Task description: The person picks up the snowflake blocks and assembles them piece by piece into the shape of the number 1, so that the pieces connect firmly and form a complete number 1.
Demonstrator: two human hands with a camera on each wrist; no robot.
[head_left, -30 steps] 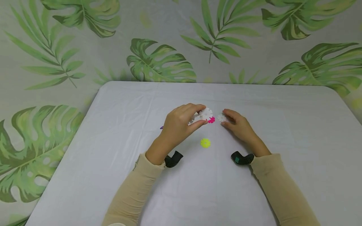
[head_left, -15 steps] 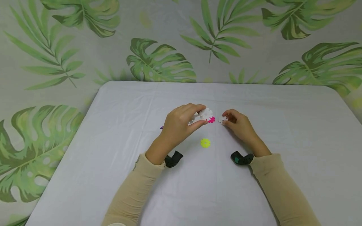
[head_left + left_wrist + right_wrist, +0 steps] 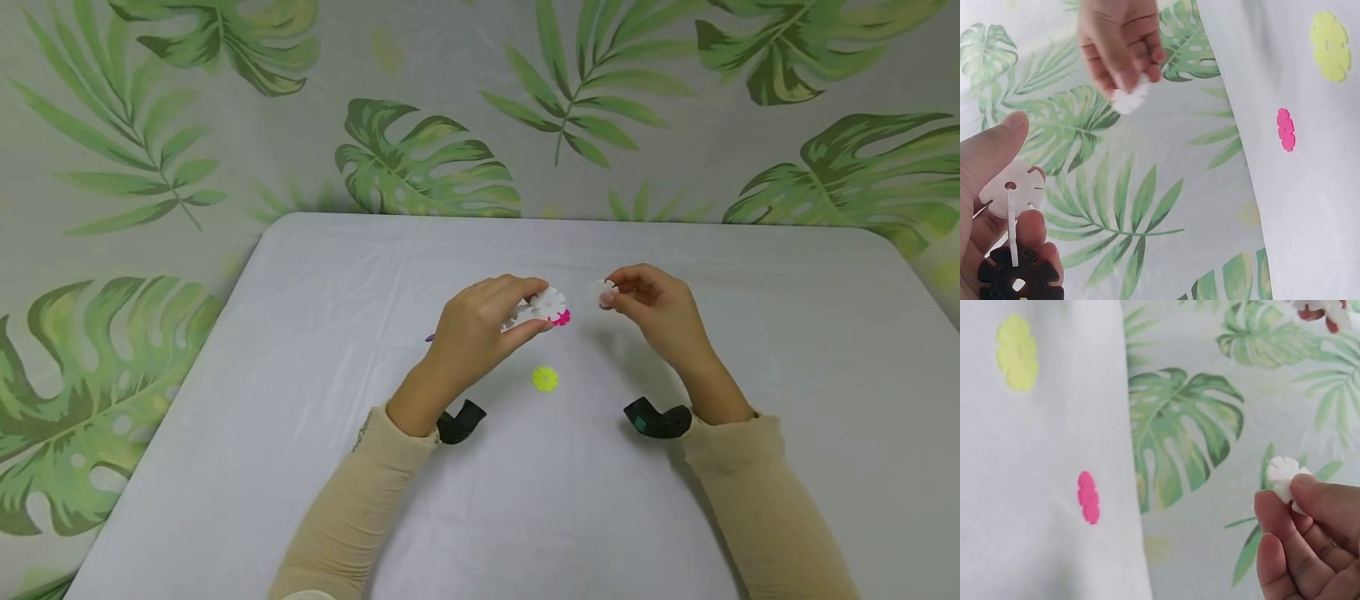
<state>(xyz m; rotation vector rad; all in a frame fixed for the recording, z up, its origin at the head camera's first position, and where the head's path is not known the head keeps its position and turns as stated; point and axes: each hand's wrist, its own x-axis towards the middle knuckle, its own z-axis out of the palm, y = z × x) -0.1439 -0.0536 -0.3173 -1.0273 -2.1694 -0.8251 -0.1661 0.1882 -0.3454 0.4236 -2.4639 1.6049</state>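
My left hand [image 3: 480, 325] holds a joined piece made of notched snowflake discs. In the left wrist view it shows a white disc [image 3: 1022, 199], a thin white disc seen edge-on [image 3: 1012, 231] and a black disc [image 3: 997, 282]; the palm side is partly hidden. Thumb and fingers of my right hand [image 3: 663, 317] pinch a loose white snowflake disc [image 3: 1282, 474], raised above the table and apart from the left hand's piece. A pink snowflake disc [image 3: 1285, 130] lies on the table, partly covered by the left hand's piece in the head view.
Nearer to me, a yellow snowflake disc [image 3: 545, 379] lies flat between the forearms. A small purple tip [image 3: 430, 338] peeks out left of the left hand, mostly hidden. The white-covered table [image 3: 525, 500] ends at a leaf-patterned backdrop [image 3: 427, 158].
My right hand has closed its fingers on the white snowflake disc, lifted it off the table and drawn it slightly right. The left hand has stayed almost still.
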